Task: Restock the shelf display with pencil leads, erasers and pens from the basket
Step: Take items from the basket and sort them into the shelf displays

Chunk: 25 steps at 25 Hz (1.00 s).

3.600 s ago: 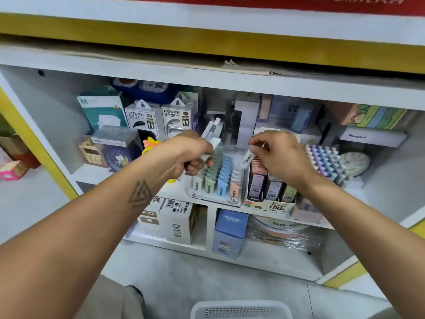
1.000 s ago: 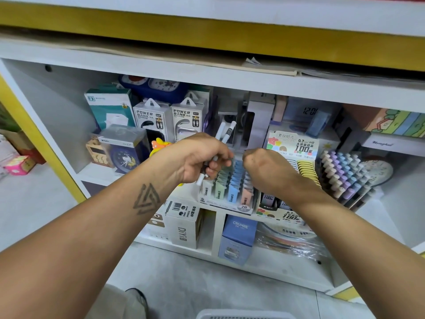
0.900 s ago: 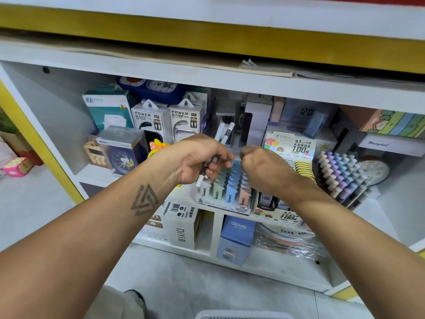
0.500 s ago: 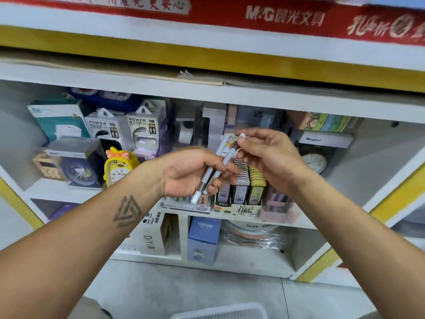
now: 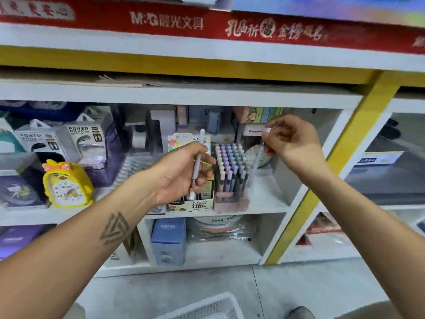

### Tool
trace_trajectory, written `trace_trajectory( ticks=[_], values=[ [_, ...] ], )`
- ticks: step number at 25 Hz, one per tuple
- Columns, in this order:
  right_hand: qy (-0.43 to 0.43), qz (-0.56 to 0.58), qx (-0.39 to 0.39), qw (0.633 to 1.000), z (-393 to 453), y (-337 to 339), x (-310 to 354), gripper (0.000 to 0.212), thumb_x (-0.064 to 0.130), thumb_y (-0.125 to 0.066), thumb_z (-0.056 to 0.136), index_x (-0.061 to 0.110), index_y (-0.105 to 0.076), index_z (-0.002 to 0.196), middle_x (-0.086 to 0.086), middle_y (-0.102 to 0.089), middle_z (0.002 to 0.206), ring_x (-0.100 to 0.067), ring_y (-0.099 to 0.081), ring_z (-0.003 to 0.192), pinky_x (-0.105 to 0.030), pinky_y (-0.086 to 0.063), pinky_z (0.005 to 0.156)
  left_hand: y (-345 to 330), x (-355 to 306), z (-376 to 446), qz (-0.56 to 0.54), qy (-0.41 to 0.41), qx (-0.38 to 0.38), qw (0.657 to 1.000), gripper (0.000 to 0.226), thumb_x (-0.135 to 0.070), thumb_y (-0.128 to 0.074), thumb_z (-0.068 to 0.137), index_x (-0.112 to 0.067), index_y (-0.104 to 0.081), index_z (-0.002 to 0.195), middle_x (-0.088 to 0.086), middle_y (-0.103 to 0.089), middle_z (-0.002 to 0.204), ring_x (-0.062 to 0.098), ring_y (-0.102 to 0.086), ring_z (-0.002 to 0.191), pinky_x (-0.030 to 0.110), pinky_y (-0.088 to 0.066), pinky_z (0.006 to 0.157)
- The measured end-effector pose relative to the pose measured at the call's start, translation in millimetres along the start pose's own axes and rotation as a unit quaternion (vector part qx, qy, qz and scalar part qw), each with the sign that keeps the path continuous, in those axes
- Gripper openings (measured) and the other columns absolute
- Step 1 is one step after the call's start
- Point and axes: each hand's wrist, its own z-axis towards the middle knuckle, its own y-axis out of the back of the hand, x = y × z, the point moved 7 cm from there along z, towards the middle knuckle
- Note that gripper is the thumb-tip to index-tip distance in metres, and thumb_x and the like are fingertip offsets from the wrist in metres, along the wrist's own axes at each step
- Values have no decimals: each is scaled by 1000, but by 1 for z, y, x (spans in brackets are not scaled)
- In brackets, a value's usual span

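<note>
My left hand [image 5: 181,171] grips a pale pen [image 5: 198,157] held nearly upright in front of the pencil-lead display box [image 5: 197,204]. My right hand [image 5: 292,143] pinches another pale pen [image 5: 256,162] by its top, hanging tip down just right of the pen display stand [image 5: 231,171], which holds several pastel-capped pens. The white basket [image 5: 207,307] lies on the floor at the bottom edge.
Power bank boxes [image 5: 87,139] and a yellow duck clock [image 5: 66,185] stand on the shelf to the left. A blue box [image 5: 167,240] and wrapped goods fill the lower shelf. A yellow post [image 5: 333,171] borders the bay on the right.
My right hand has pulled one pen out of the left hand's bundle and carried it right, over the pen stand. The view has swung rightward.
</note>
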Motion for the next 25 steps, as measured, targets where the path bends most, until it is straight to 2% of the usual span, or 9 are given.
trace_trajectory(
  ticks=[3, 5, 10, 13, 16, 18, 21, 23, 25],
  values=[
    [30, -67, 44, 996, -8, -2, -11, 20, 8, -70, 91, 27, -63, 93, 1, -68, 68, -16, -69, 64, -36, -60, 66, -13, 4, 7, -31, -1, -1, 1000, 33, -25, -37, 93, -2, -62, 92, 10, -54, 68, 18, -41, 55, 28, -33, 51],
    [53, -121, 78, 988, -16, -8, -18, 19, 14, -70, 90, 31, -62, 94, 2, -71, 76, -15, -72, 73, -40, -62, 71, -17, 6, 9, -32, -17, -13, 999, 29, -17, -41, 96, -1, -64, 89, 10, -56, 69, 17, -45, 56, 28, -36, 52],
    [83, -211, 145, 963, -30, -24, -24, 24, 16, -69, 93, 35, -54, 91, 8, -71, 79, 2, -70, 73, -27, -60, 70, -14, 8, 9, -59, -68, -36, 995, 17, -7, -57, 95, 5, -70, 95, 19, -68, 81, 27, -66, 72, 34, -57, 63],
    [89, -242, 163, 952, -33, -24, -22, 21, 13, -67, 93, 29, -53, 88, 6, -71, 77, 1, -68, 72, -21, -56, 66, -9, 8, 7, -81, -77, -33, 993, 19, -5, -63, 90, 9, -69, 101, 22, -69, 89, 33, -69, 82, 41, -60, 75],
    [91, -251, 180, 947, -35, -23, -21, 13, 11, -68, 93, 21, -60, 87, 6, -72, 77, -2, -68, 73, -20, -54, 67, -5, 7, 5, -114, -83, -41, 989, 31, -4, -68, 82, 13, -64, 108, 22, -69, 96, 38, -69, 89, 44, -59, 74],
    [103, -293, 208, 927, -38, -28, -23, 5, 14, -68, 93, 18, -71, 91, 5, -73, 84, -9, -69, 80, -23, -54, 72, -2, 5, 4, -128, -91, -50, 986, 38, -5, -70, 78, 11, -63, 112, 20, -71, 101, 35, -69, 91, 45, -59, 75],
    [147, -353, 198, 903, -39, -34, -16, 16, 19, -65, 96, 15, -78, 105, 3, -70, 97, -14, -61, 84, -29, -49, 77, 2, 2, 4, -72, -103, -83, 989, 48, -14, -76, 74, 2, -66, 118, 11, -73, 100, 21, -66, 88, 40, -56, 81],
    [145, -325, 165, 920, -38, -33, -7, 19, 23, -63, 97, 17, -76, 110, 6, -69, 97, -8, -58, 80, -22, -46, 72, 0, 0, 4, -64, -113, -89, 988, 46, -15, -76, 71, 0, -69, 114, 7, -74, 89, 14, -63, 76, 28, -52, 69],
    [42, -167, 178, 969, -38, -38, -8, 18, 23, -66, 96, 14, -70, 111, -1, -74, 91, -12, -66, 74, -23, -53, 68, -4, -2, 4, -107, -123, -73, 984, 34, -6, -73, 74, 4, -69, 107, 12, -73, 82, 14, -63, 68, 22, -54, 59]
  ],
)
